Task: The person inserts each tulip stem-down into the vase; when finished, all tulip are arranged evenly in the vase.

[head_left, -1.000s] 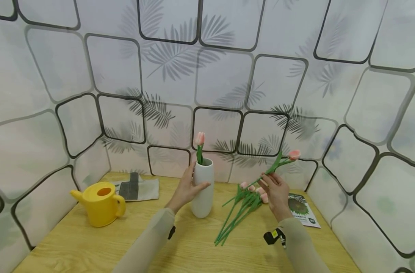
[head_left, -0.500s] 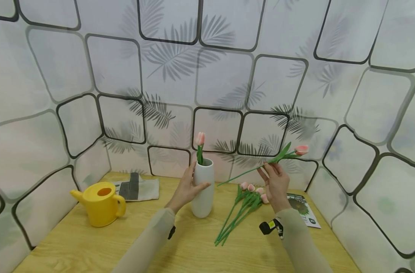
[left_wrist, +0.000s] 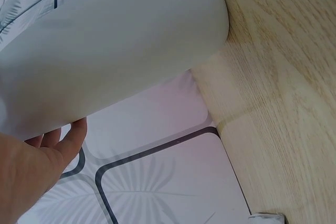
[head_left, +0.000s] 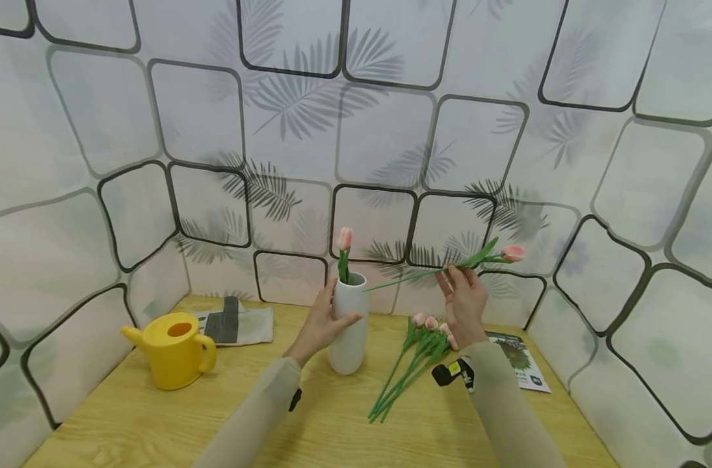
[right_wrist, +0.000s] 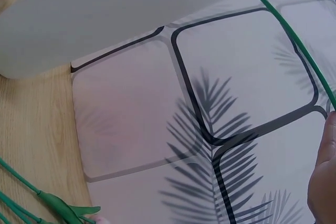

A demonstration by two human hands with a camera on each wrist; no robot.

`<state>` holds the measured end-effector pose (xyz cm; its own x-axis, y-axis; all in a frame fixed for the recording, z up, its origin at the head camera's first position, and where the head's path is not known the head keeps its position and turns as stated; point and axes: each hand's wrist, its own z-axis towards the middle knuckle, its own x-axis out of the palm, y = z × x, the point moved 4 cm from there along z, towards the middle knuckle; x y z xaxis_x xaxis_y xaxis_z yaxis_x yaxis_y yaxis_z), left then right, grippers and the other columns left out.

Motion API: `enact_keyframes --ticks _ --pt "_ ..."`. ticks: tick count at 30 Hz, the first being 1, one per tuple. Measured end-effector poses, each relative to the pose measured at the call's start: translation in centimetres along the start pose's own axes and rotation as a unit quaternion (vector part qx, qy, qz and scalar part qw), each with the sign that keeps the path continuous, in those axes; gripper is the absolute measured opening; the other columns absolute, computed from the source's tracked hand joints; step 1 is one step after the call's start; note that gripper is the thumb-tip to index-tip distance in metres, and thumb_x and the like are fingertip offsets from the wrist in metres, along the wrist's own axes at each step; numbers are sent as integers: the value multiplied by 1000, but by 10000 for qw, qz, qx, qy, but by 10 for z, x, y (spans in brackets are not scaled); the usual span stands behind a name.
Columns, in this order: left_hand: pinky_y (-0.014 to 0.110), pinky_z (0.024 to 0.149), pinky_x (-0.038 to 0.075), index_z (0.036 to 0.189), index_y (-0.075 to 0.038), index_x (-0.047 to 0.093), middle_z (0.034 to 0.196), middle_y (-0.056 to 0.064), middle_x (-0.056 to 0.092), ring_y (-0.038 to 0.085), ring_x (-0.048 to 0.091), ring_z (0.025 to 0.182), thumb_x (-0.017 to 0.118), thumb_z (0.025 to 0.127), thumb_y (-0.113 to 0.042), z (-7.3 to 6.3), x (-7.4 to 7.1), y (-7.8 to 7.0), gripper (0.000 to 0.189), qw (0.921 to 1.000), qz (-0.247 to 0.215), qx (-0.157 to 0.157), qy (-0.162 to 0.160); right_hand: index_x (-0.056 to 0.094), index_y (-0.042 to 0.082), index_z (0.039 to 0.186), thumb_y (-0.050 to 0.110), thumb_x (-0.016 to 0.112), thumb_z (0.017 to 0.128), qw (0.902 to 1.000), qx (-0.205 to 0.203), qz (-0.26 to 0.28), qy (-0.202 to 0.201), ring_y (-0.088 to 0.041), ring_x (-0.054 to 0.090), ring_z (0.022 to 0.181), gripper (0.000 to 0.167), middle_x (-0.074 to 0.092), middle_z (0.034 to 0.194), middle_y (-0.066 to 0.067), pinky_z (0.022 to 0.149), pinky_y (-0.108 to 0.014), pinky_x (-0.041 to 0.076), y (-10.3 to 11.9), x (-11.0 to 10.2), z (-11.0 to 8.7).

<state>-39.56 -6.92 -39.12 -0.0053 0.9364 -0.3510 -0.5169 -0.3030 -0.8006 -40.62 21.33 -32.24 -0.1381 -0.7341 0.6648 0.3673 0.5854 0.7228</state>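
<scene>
Pink tulip [head_left: 477,257] slants from right grip [head_left: 467,302] toward vase [head_left: 348,338].

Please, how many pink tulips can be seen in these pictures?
6: one tulip stands in the white vase, a second tulip is in the right hand, and four tulips lie on the table. The hand partly covers this group, so more may be hidden.

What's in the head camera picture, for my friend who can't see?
A left hand grips a white vase holding one pink tulip, while the right hand holds another tulip, its stem toward the vase. More tulips lie on the table; a yellow watering can stands at left.
</scene>
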Motion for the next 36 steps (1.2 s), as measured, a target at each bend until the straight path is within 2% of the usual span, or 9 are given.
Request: enact_keyframes --ticks 6,10,13,19,28,33,36 --pt "57 94 49 158 -20 17 147 15 39 34 49 126 76 87 -32 -1 0 -2 93 10000 42 -27 11 61 4 108 2 62 94 9999 -61 98 -73 -16 63 93 14 58 110 -9 91 -32 55 3 16 8" --pt "57 93 50 158 -21 16 146 15 39 35 50 126 76 87 -33 -2 1 -3 93 10000 17 -26 10 61 4 104 2 63 94 9994 -281 -202 42 -15 64 88 10 63 101 -8 88 -31 57 3 29 13" --pt "57 92 50 159 -19 16 146 16 38 35 50 125 76 87 -32 -2 1 -3 94 10000 41 -13 -10 61 4 103 1 62 95 9977 -455 -477 129 -15 65 89 9 63 102 -9 85 -30 57 2 38 15" --pt "56 92 50 159 -19 14 147 17 38 34 50 125 75 88 -32 -3 1 -3 95 9999 95 -52 6 62 5 108 -1 62 94 9924 -802 -857 359 -15 65 92 15 64 104 -12 80 -30 59 0 56 13" --pt "57 96 48 157 -16 20 145 16 40 34 48 128 76 87 -30 -2 3 -4 90 10000 69 -3 -27 64 2 118 -2 63 93 9866 -1101 -990 687 -15 66 92 25 67 100 -9 81 -32 59 -1 78 14" --pt "58 95 48 156 -16 23 143 17 41 35 48 126 77 86 -30 -2 3 -1 90 9999 85 -6 -82 65 2 124 1 65 93 9814 -1092 -1264 946 -15 66 92 31 68 101 -6 77 -27 58 -5 92 10" --pt "58 94 48 157 -18 23 142 17 42 35 49 124 78 86 -31 -1 4 1 91 9999 92 -57 -125 64 2 125 3 65 94 9751 -1026 -1539 1222 -14 65 93 31 68 102 -3 79 -26 58 -10 100 6"
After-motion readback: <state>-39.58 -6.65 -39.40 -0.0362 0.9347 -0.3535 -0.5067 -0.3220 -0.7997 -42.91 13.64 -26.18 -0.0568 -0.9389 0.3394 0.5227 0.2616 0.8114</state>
